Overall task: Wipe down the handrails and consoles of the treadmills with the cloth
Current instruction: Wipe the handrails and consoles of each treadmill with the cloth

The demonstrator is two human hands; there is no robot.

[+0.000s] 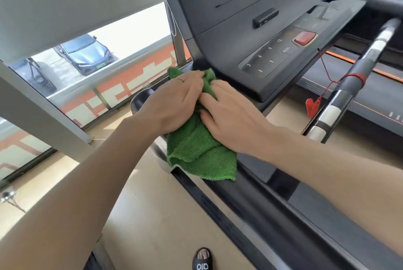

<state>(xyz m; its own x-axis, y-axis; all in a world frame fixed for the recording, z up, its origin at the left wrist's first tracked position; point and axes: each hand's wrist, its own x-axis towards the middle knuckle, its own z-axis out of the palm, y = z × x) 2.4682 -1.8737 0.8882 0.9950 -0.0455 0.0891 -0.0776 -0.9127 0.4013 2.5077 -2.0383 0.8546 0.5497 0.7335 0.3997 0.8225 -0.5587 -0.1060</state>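
So the left handrail [220, 184] is what's being worked on right now, right up where it meets the corner of the console [250, 36], and it looks like the handrail step is being done before the console gets any attention. The green cloth [196, 149] is being pressed down onto the top of that rail, bunched up at the front end and hanging loose over the rail's outer edge toward the floor. It's being held under both hands: the left hand [172, 106] is being laid flat over the far side of the cloth with the fingers [192, 78] spread only a little and barely curled, more pressing than gripping, and the right hand [231, 117] is being set on the near side, fingers [207, 97] fairly straight and close together, tips being pushed into the folds. Whether any cloth is actually being pinched underneath can't be told, the palms are covering it. Next move, best guess, the cloth is probably going to need sliding along the rail or up onto the keypad [263, 58] and around the red stop button [304, 38], with light pressure there so nothing is being triggered. The right-side handrail [349, 86] with the red safety cord [327, 78] looks untouched so far.
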